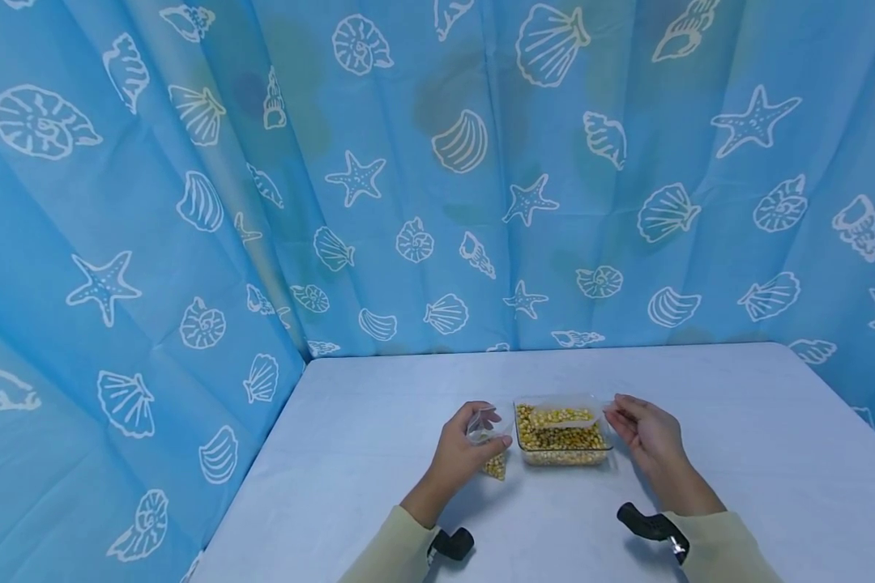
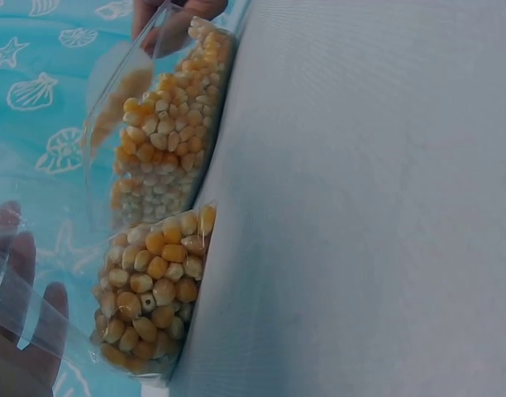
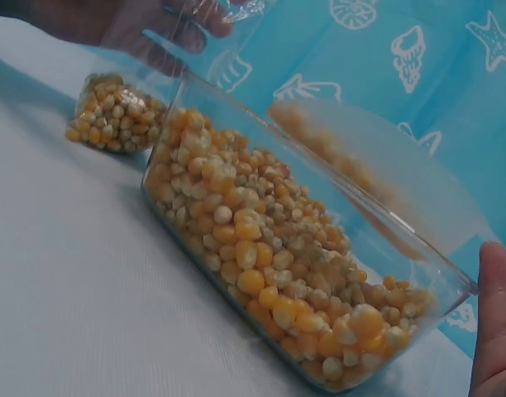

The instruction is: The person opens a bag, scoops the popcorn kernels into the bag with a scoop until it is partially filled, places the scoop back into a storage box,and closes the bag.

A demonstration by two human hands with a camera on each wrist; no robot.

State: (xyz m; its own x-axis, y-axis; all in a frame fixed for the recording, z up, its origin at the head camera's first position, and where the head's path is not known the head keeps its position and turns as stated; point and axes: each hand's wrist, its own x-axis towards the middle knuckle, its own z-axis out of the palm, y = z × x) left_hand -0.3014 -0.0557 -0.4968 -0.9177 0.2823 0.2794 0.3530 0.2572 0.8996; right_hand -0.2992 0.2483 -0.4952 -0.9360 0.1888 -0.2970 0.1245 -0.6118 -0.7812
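Observation:
My left hand [image 1: 458, 449] holds the upper part of a clear plastic bag [image 1: 494, 466], thumb and fingers spread around its mouth. Corn kernels [image 2: 150, 302] fill the bag's bottom, which sits close by the tabletop. Right beside it is a rectangular glass container [image 3: 236, 285] heaped with more kernels. Between thumb and fingers, my right hand [image 1: 652, 433] pinches the end of a translucent white scoop [image 3: 418, 169] at the container's right side. The scoop, loaded with kernels, lies over the container's far rim.
A white cloth covers the table [image 1: 364, 429]. Behind it and to the left hangs a blue curtain [image 1: 408, 202] printed with shells and starfish. A black wrist mount [image 1: 649, 525] juts out from the right sleeve, another black mount [image 1: 454, 544] from the left.

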